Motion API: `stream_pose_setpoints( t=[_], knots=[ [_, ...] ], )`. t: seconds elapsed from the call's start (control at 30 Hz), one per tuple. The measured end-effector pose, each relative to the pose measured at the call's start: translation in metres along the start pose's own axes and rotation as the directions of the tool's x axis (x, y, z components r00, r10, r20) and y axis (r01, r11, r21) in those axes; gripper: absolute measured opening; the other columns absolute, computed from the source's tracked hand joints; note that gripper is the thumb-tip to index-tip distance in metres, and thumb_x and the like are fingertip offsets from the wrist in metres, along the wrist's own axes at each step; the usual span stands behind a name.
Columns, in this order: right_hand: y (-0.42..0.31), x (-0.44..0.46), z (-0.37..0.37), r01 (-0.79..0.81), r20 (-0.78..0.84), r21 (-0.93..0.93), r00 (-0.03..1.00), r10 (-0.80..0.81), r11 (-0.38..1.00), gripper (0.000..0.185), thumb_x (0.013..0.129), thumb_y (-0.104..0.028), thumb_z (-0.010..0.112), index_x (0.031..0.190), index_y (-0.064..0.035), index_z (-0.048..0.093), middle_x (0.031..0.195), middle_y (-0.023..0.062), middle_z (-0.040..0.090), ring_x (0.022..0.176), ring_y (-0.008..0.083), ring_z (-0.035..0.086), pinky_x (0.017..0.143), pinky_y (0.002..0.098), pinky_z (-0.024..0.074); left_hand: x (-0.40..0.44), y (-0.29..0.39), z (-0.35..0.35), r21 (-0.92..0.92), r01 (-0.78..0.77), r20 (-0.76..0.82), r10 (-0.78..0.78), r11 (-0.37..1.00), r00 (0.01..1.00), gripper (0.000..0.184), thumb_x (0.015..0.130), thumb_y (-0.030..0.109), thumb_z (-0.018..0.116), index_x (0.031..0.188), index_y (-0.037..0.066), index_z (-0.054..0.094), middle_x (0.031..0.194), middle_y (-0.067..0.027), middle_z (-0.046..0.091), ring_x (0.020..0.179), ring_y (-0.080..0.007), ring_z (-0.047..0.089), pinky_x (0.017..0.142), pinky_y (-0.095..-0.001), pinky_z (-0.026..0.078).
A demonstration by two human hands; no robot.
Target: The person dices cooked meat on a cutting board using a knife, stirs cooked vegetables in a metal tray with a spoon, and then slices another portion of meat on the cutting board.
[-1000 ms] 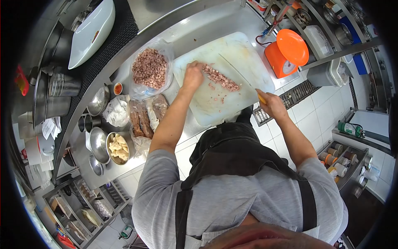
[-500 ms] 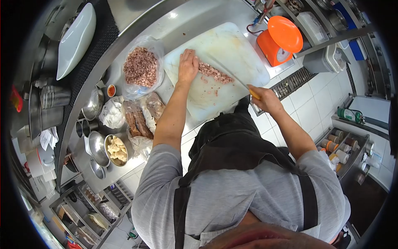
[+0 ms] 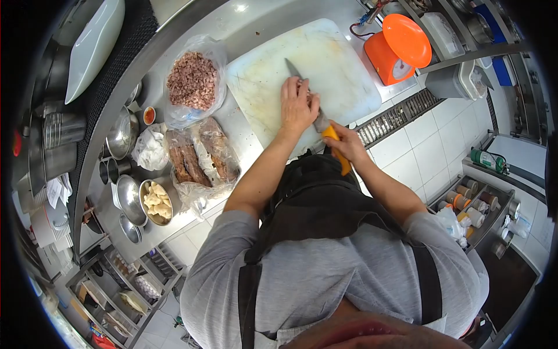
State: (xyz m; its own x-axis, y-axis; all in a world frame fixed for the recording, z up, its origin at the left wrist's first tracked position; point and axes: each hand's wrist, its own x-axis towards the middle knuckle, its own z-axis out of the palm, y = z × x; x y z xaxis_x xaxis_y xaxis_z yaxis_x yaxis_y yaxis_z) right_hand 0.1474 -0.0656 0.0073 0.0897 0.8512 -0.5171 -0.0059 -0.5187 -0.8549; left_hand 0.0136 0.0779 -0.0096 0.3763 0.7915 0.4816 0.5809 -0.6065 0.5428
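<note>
A knife [image 3: 292,68] with a yellow handle is in my right hand [image 3: 348,143], its fingers closed around the handle. Its blade slants up and left across the white cutting board [image 3: 343,70], and the middle of it is partly hidden under my left hand [image 3: 299,109]. The fingers of that hand curl over a small heap of diced meat [image 3: 303,86] against the blade; most of the heap is covered. Left of the board, a clear plastic bag [image 3: 218,65] lies open with a pile of diced meat [image 3: 193,81] in it.
Long brown pieces of meat [image 3: 185,156] lie in plastic below the bag. A metal bowl of pale chunks [image 3: 157,202], other steel bowls [image 3: 122,134] and a small cup of red sauce [image 3: 149,115] stand at left. An orange scale [image 3: 388,58] stands right of the board.
My right hand has brought the knife in leftward, and its blade now lies beside the meat. My left hand has shifted right and down over the diced strip, which looks gathered together.
</note>
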Motion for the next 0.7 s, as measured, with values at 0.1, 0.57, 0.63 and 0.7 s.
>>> stream_pose_setpoints(
  t=[0.1, 0.57, 0.63, 0.7],
  knots=[
    [-0.008, 0.014, 0.03, 0.048, 0.049, -0.024, 0.998, -0.047, 0.999, 0.059, 0.086, -0.013, 0.07, 0.14, -0.0033, 0.048, 0.073, 0.0035, 0.06, 0.051, 0.0098, 0.052, 0.049, 0.026, 0.0456, -0.005, -0.016, 0.014, -0.087, 0.207, -0.206, -0.221, 0.974, 0.953, 0.029, 0.085, 0.007, 0.058, 0.113, -0.002, 0.058, 0.123, -0.0222, 0.049, 0.114, -0.0404, 0.047, 0.097, -0.0454, 0.042],
    [-0.176, 0.056, 0.106, 0.49, 0.249, -0.357, 0.87, -0.424, 0.795, 0.055, 0.083, -0.013, 0.064, 0.135, -0.0026, 0.052, 0.071, 0.0134, 0.064, 0.055, 0.0161, 0.061, 0.057, 0.0322, 0.0511, 0.107, -0.077, -0.122, -0.193, 0.198, -0.639, -0.276, 0.961, 0.718, 0.019, 0.084, 0.005, 0.057, 0.101, 0.0, 0.061, 0.104, -0.0175, 0.06, 0.092, -0.0331, 0.059, 0.082, -0.0388, 0.048],
    [-0.198, 0.071, 0.136, 0.461, 0.283, -0.249, 0.876, -0.391, 0.852, 0.055, 0.083, -0.013, 0.063, 0.135, -0.0031, 0.052, 0.075, 0.014, 0.065, 0.056, 0.0165, 0.061, 0.058, 0.0326, 0.0513, 0.12, -0.117, -0.148, -0.175, 0.223, -0.654, -0.282, 0.959, 0.702, 0.016, 0.085, 0.005, 0.057, 0.098, -0.001, 0.062, 0.097, -0.0154, 0.063, 0.089, -0.0315, 0.061, 0.082, -0.0389, 0.048],
    [-0.204, 0.079, 0.146, 0.422, 0.322, -0.144, 0.875, -0.361, 0.895, 0.055, 0.082, -0.012, 0.061, 0.136, -0.0037, 0.051, 0.079, 0.0146, 0.066, 0.057, 0.0169, 0.061, 0.058, 0.033, 0.0515, 0.121, -0.162, -0.16, -0.114, 0.258, -0.758, -0.252, 0.959, 0.602, 0.021, 0.088, 0.015, 0.057, 0.101, 0.002, 0.065, 0.095, -0.0168, 0.066, 0.089, -0.0357, 0.063, 0.084, -0.0417, 0.049]
  ],
)
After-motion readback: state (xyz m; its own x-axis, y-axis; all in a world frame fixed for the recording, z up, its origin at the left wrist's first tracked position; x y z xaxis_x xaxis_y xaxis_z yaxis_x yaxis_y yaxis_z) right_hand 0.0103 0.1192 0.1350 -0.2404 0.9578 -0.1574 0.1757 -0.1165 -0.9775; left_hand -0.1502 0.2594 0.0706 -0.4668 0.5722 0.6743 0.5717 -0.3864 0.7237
